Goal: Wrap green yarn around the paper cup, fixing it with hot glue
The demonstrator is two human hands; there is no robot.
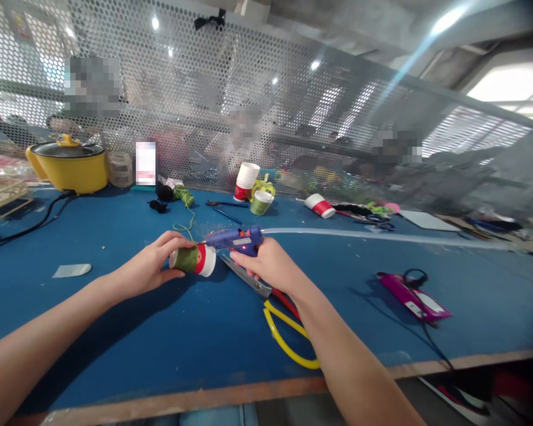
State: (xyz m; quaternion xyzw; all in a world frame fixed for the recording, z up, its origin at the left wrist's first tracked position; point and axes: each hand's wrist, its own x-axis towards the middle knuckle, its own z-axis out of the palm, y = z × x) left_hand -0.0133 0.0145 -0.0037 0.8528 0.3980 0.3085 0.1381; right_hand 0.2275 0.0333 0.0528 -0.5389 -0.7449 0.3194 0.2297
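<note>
My left hand [153, 265] is closed round a paper cup [193, 259] lying on its side, partly wrapped in green yarn with its red and white rim to the right. My right hand [266, 264] grips a blue glue gun [237, 239] whose nozzle points left, close to the cup. A long clear glue stick [382, 236] trails out of the gun to the right. A strand of green yarn [185, 225] runs from the cup toward the back of the table.
Scissors with yellow and red handles [284, 325] lie under my right wrist on the blue table [115, 331]. A purple tool with a black cord [413, 299] lies to the right. At the back stand a yellow pot [68, 165], several paper cups [249, 180] and a perforated screen [249, 100].
</note>
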